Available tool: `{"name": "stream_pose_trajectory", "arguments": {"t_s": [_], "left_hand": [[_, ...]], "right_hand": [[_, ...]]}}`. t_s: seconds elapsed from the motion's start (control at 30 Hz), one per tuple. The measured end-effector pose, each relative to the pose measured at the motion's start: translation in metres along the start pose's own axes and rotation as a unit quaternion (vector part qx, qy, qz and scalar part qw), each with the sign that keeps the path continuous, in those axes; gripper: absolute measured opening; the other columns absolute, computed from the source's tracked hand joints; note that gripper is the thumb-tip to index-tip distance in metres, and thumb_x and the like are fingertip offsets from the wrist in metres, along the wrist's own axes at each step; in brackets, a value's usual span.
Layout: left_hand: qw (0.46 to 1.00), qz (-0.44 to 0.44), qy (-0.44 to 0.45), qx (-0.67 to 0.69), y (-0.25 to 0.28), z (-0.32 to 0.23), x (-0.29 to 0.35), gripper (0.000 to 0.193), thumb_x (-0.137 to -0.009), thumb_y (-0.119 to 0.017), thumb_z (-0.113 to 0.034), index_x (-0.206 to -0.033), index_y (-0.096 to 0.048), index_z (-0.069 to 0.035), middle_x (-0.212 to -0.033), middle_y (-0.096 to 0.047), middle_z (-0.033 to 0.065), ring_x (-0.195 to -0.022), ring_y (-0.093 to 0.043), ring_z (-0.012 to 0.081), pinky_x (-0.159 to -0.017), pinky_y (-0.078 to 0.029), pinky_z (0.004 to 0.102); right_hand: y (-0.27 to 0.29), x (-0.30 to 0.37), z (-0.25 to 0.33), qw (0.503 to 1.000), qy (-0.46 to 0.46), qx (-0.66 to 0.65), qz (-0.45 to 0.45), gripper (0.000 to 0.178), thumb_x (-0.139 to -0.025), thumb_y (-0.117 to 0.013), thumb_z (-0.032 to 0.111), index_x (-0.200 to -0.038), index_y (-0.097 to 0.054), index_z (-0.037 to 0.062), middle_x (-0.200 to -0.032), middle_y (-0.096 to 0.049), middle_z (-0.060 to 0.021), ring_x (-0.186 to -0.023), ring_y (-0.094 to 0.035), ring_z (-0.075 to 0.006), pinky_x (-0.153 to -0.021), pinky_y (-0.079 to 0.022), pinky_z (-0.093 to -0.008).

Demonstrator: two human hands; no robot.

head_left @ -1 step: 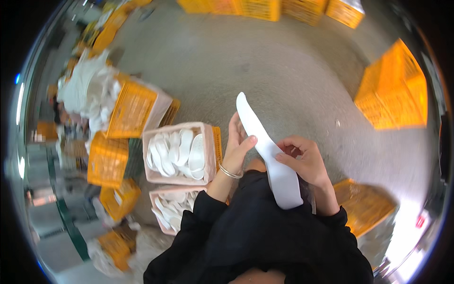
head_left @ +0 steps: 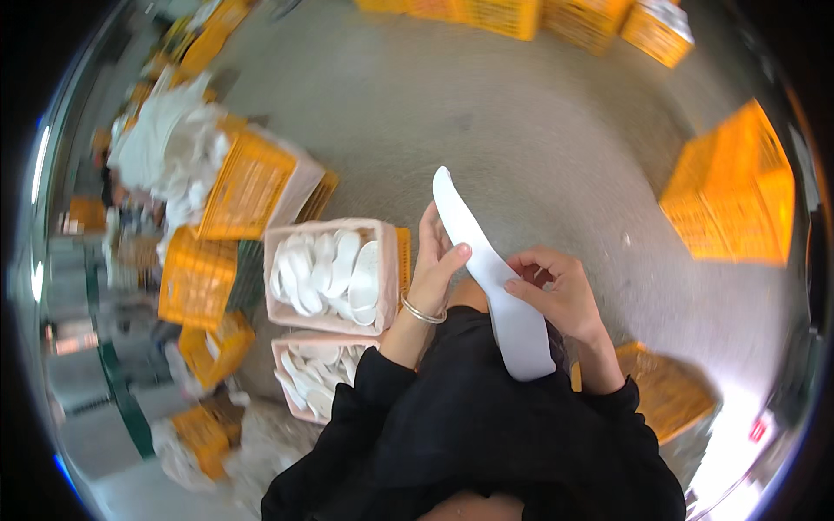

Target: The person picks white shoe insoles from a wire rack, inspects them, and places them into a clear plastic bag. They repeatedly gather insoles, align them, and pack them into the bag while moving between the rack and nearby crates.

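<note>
A white shoe sole (head_left: pixel 492 276), seen edge-on with its long side toward me, is held tilted in front of my dark clothing. My left hand (head_left: pixel 439 260) is closed on its narrower upper part, thumb resting on the near face and fingers behind. Around the middle, my right hand (head_left: pixel 556 291) pinches the other edge, its thumb against the sole and its fingers curled. The far side of the sole is hidden. Left of my left forearm stands a lined crate (head_left: pixel 386 269) full of white soles (head_left: pixel 321 271), and nearer me another lined crate (head_left: pixel 282 349) holds more soles.
Orange crates (head_left: pixel 248 182) stand along the left, with white cloth or sheeting (head_left: pixel 169 143) heaped by them. A tall orange crate stack (head_left: pixel 734 195) is at the right, and another orange crate (head_left: pixel 665 391) lies behind my right arm. More crates (head_left: pixel 499 13) line the far edge.
The view has turned slightly, so the crates sit a little differently in the picture. Both hands keep their hold on the sole.
</note>
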State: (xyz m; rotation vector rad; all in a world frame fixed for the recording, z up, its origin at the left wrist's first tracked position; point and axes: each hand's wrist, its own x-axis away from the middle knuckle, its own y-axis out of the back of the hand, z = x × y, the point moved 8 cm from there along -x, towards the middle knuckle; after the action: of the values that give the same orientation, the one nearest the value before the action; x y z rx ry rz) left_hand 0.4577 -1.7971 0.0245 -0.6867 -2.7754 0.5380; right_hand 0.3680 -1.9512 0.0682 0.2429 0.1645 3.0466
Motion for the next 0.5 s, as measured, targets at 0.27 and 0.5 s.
{"name": "stream_pose_trajectory", "arguments": {"t_s": [0.27, 0.5], "left_hand": [[0.978, -0.192, -0.073, 0.030, 0.192, -0.070, -0.220, 0.093, -0.076, -0.073, -0.007, -0.146, -0.011, -0.008, -0.135, -0.040, 0.0150, -0.124, -0.045, 0.0281, -0.099, -0.044, 0.0417], [0.986, -0.164, -0.034, -0.010, 0.311, -0.181, -0.437, 0.104, -0.070, -0.079, -0.017, -0.147, -0.010, -0.006, -0.141, -0.032, 0.0180, -0.130, -0.035, 0.0297, -0.103, -0.037, 0.0444]], "right_hand": [[-0.111, -0.361, 0.071, 0.984, 0.056, 0.102, 0.136, 0.025, -0.083, -0.070, 0.017, -0.101, -0.066, 0.0010, -0.086, -0.064, -0.0111, -0.070, -0.061, -0.0187, -0.062, -0.049, -0.0305], [-0.163, -0.618, 0.149, 0.870, 0.312, 0.336, 0.179, 0.024, -0.085, -0.066, 0.022, -0.073, -0.055, 0.0045, -0.072, -0.055, -0.0128, -0.064, -0.053, -0.0352, -0.055, -0.042, -0.0422]]}}
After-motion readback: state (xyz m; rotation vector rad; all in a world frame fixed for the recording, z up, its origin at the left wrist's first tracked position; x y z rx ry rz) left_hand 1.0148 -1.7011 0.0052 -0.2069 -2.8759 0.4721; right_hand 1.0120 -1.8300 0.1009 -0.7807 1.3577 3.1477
